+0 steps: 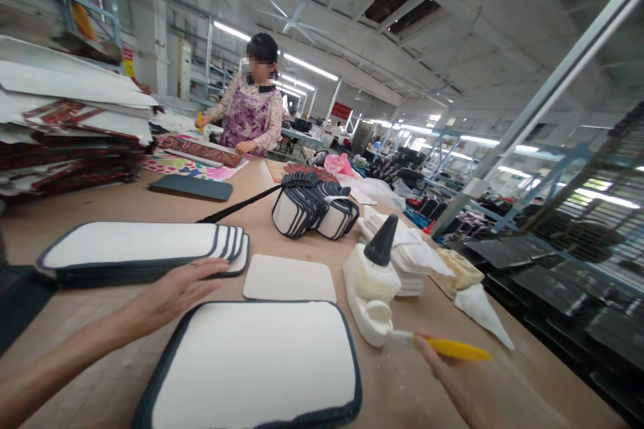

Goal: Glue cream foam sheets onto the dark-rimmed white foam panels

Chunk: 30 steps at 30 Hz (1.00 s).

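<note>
My left hand [186,291] lies with outstretched fingers at the near right edge of a stack of white rounded panels with dark rims [125,241]. A larger white panel with a dark border [256,362] is directly before me on the table. Beyond it lies a smaller plain white panel [289,278]. My right hand [445,369], partly blurred, is closed around a yellow-handled brush [455,347]. The brush's pale end meets the low round mouth of a white glue bottle with a black cone cap [369,291]. Its tip is hidden there.
Bundles of dark-edged pieces [314,208] and a dark panel [191,188] lie farther back on the brown table [402,389]. White pads [407,261] sit behind the bottle. A tall material stack [70,120] rises left. A co-worker [254,100] stands across the table; racks [568,288] line the right.
</note>
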Motion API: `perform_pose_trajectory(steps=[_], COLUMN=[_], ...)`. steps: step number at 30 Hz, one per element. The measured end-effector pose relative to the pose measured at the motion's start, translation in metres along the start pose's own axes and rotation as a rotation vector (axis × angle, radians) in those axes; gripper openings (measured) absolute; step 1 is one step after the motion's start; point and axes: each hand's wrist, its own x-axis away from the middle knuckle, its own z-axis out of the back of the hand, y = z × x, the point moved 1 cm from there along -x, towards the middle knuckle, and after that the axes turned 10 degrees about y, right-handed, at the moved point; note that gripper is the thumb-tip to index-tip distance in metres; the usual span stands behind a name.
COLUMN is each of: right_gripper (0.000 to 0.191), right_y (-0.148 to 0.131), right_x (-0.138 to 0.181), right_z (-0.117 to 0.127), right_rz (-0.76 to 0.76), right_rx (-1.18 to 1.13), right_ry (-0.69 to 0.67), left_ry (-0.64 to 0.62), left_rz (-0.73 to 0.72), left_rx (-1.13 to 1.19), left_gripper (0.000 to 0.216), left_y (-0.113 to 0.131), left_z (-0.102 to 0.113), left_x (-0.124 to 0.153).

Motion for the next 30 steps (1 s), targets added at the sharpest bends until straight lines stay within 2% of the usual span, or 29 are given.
perform_pose_trajectory(steps=[3, 6, 8, 9, 10, 12, 14, 16, 18, 22, 26, 30], right_gripper=[0.027, 0.038, 0.040, 0.037, 0.036, 0.036, 0.036, 0.033, 0.030, 0.023, 0.013, 0.008], right_y=[-0.008, -0.048, -0.089, -0.111, -0.132, -0.162, -0.177, -0.183, -0.185, -0.194, -0.186, -0.142], right_x=[-0.011, -0.031, -0.041, -0.044, -0.045, -0.046, -0.044, -0.043, -0.040, -0.032, -0.040, -0.074], right_z=[0.006, -0.010, -0.040, -0.059, -0.082, -0.130, -0.174, -0.209, -0.235, -0.264, -0.268, -0.240], right_rz=[-0.083, -0.184, -0.160, -0.066, 0.022, 0.117, 0.163, 0.202, 0.241, 0.300, 0.357, 0.350], right_rx=[0.003, -0.109, -0.288, -0.410, -0.502, -0.556, -0.540, -0.510, -0.487, -0.441, -0.370, -0.235], right_ry=[0.056, -0.043, -0.152, -0.232, -0.380, -0.567, -0.664, -0.710, -0.749, -0.809, -0.784, -0.686], left_ry=[-0.313, -0.471, -0.536, -0.562, -0.585, -0.634, -0.671, -0.692, -0.690, -0.676, -0.673, -0.670], left_rz=[-0.100, -0.203, -0.259, -0.281, -0.304, -0.353, -0.397, -0.426, -0.443, -0.457, -0.469, -0.449], left_rx=[0.061, 0.070, 0.072, 0.074, 0.076, 0.082, 0.089, 0.100, 0.114, 0.121, 0.099, 0.066], left_gripper=[0.033, 0.032, 0.033, 0.035, 0.037, 0.040, 0.036, 0.029, 0.026, 0.026, 0.026, 0.027], left_y=[-0.003, -0.008, -0.011, -0.013, -0.014, -0.019, -0.023, -0.026, -0.029, -0.031, -0.032, -0.031], left_z=[-0.014, -0.031, -0.046, -0.053, -0.060, -0.073, -0.080, -0.084, -0.085, -0.085, -0.087, -0.089], left_x=[-0.018, -0.037, -0.048, -0.052, -0.054, -0.057, -0.058, -0.057, -0.056, -0.053, -0.051, -0.050])
